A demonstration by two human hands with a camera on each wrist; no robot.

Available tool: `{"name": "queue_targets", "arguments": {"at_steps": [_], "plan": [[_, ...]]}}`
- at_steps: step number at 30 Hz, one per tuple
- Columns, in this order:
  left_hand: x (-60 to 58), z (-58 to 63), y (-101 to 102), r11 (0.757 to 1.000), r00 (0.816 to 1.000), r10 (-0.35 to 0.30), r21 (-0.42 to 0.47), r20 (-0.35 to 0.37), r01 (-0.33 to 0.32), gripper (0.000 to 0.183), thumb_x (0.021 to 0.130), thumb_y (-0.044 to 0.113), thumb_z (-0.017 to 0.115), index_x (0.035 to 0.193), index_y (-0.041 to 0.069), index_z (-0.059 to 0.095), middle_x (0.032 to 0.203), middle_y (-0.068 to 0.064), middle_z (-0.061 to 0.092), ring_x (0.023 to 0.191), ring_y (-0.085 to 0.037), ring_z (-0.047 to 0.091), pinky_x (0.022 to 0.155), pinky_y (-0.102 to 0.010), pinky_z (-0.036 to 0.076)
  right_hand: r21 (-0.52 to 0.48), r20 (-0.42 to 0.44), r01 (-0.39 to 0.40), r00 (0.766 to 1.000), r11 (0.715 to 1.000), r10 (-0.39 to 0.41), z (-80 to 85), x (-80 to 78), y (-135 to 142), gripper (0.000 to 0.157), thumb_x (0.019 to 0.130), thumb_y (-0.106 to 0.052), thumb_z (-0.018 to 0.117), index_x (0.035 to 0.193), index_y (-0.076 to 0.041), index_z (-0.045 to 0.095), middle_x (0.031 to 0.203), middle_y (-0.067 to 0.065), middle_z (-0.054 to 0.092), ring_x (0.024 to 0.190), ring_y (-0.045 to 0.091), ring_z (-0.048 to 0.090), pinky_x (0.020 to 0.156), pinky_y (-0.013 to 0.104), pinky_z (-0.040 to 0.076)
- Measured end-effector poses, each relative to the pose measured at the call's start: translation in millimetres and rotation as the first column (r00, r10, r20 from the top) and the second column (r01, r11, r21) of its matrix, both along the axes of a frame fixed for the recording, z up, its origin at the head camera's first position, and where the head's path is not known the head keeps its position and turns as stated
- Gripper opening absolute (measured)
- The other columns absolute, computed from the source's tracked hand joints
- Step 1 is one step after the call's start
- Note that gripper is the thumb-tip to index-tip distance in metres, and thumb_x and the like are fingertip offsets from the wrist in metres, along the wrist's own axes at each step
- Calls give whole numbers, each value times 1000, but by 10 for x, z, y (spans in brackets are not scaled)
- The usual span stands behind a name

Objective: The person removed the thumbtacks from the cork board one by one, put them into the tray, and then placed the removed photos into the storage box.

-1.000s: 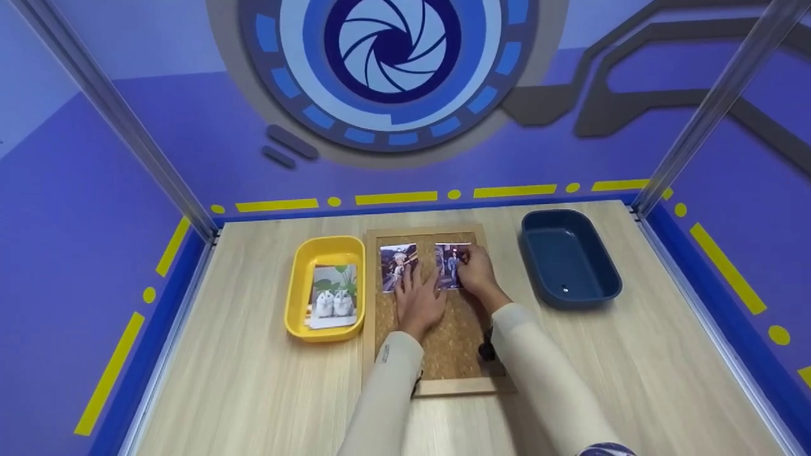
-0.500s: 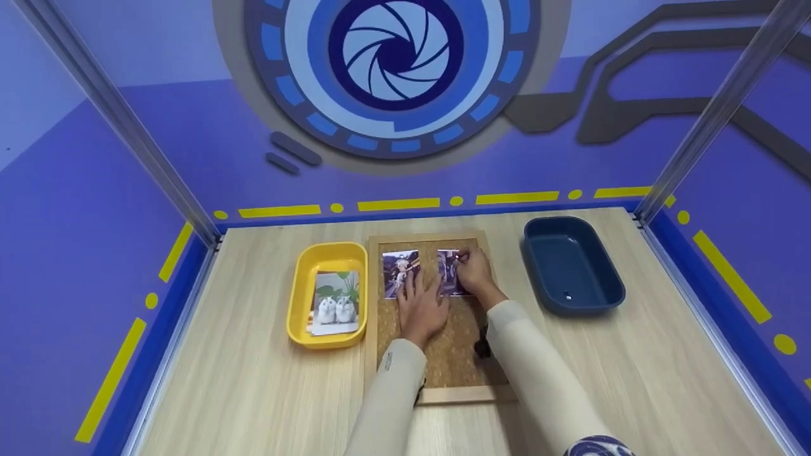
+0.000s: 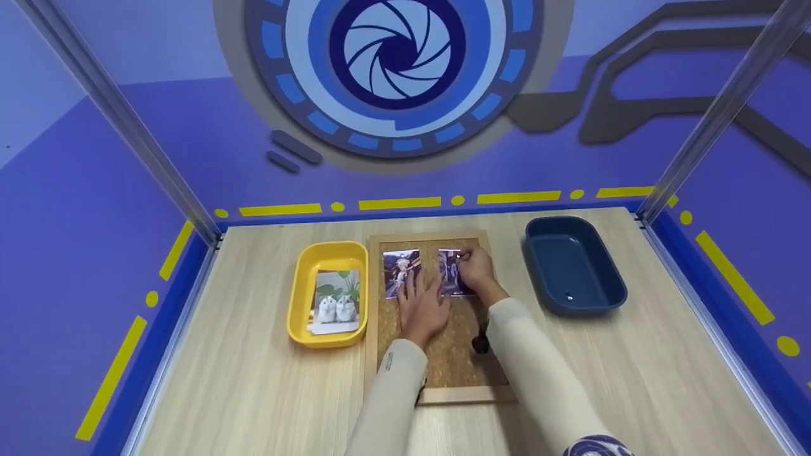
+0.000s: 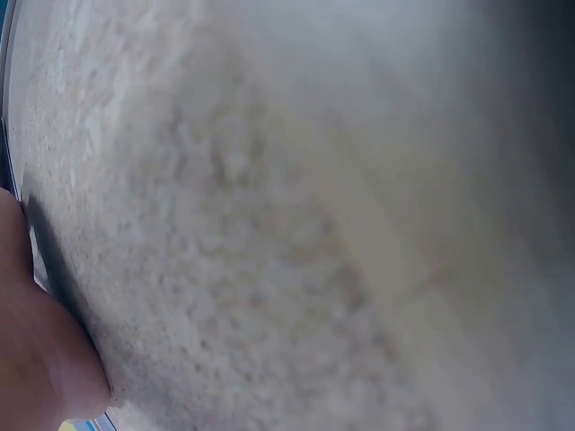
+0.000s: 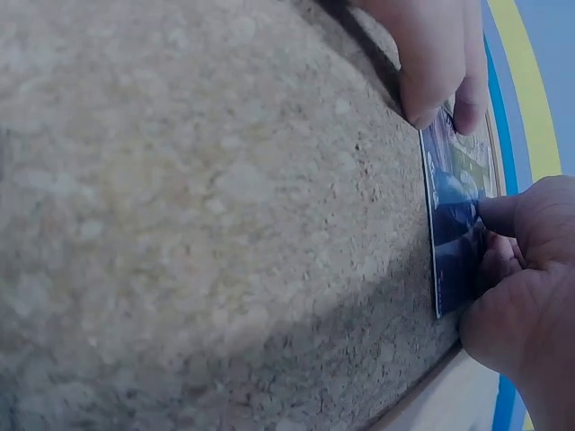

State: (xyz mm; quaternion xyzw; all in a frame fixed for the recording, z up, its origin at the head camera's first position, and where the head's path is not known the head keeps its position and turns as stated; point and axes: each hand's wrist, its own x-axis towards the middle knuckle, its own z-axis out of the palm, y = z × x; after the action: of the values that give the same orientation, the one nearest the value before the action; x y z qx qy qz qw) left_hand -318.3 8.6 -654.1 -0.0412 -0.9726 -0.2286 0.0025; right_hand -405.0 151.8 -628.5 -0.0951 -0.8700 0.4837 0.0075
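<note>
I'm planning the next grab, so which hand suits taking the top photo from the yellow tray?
Probably the left hand: it lies nearer the yellow tray, while the right hand is farther off, busy at the right photo.

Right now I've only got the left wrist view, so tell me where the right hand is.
Observer: The right hand is curled at the right-hand photo on the corkboard.
Operator: Tell me what stands left of the corkboard.
Observer: A yellow tray, holding a photo of two white hamsters.
Operator: Now give me the other side.
Observer: A dark blue tray, with a small shiny thing in its near end, too small to name.
</note>
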Motion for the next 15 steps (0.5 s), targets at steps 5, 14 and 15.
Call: {"name": "queue_targets", "arguments": {"at_steps": [5, 14, 15], "plan": [[5, -2, 17, 1000, 1000, 3, 14, -13, -2, 61, 105, 44, 55, 163, 29, 46, 177, -9, 30, 167, -39, 17, 134, -65, 14, 0, -10, 17, 1000, 1000, -17, 10, 14, 2, 17, 98, 0, 62, 112, 7, 70, 92, 7, 63, 86, 19, 58, 75, 26, 48], [-16, -19, 12, 1000, 999, 4, 14, -36, -4, 60, 105, 44, 53, 163, 30, 47, 176, -10, 33, 167, -40, 19, 133, -65, 16, 19, 14, 28, 999, 999, -28, 59, -6, -32, 15, 95, -1, 64, 109, 5, 68, 90, 7, 64, 85, 19, 59, 73, 27, 48], [-19, -18, 7, 1000, 999, 7, 9, -32, -7, 60, 105, 45, 53, 163, 30, 46, 176, -9, 32, 167, -39, 19, 134, -65, 16, 21, 24, 25, 999, 999, -25, 67, -14, -37, 16, 95, -1, 64, 109, 5, 68, 93, 8, 65, 87, 21, 59, 76, 30, 50]]}}
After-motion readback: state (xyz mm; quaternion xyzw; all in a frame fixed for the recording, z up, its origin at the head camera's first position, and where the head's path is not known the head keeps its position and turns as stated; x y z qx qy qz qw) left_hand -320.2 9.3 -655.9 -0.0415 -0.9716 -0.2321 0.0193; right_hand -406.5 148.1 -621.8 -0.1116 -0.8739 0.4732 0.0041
